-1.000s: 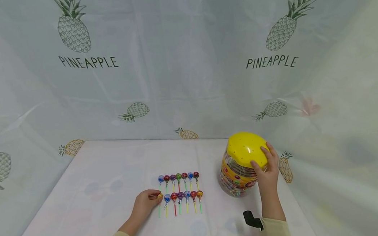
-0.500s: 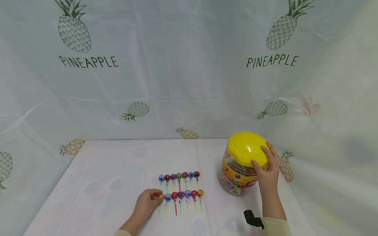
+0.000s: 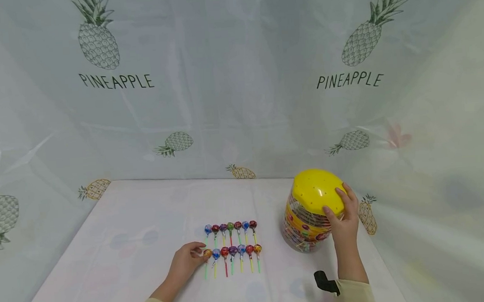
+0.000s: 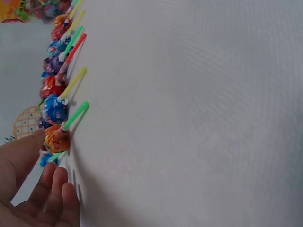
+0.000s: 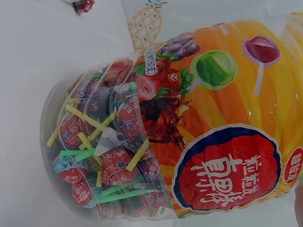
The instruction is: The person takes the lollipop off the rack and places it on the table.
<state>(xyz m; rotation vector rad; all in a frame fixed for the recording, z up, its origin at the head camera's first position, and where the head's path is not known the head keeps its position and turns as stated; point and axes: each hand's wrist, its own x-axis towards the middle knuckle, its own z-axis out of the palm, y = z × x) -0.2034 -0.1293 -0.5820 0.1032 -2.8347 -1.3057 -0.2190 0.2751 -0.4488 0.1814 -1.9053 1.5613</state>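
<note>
On the white table, lollipops in bright wrappers lie in two neat rows, a back row [image 3: 230,226] and a front row [image 3: 233,250], sticks toward me. My left hand [image 3: 187,264] is at the left end of the front row, thumb and fingertips slightly apart beside an orange-wrapped lollipop [image 4: 57,139] with a green stick. Whether the thumb touches it, I cannot tell. My right hand [image 3: 344,218] grips the yellow lid [image 3: 316,188] of a big clear lollipop jar [image 3: 304,230], thumb in front and fingers over the right side. Many lollipops show through the jar's wall in the right wrist view.
A pale sheet printed with pineapples [image 3: 361,44] hangs behind and to the sides of the table [image 3: 146,212]. The jar stands right of the rows. A black wrist strap piece [image 3: 326,282] sits at my right sleeve.
My left fingers have loosened from the orange-wrapped lollipop at the left end of the front row, which now shows more fully. My right hand keeps its hold on the jar's lid.
</note>
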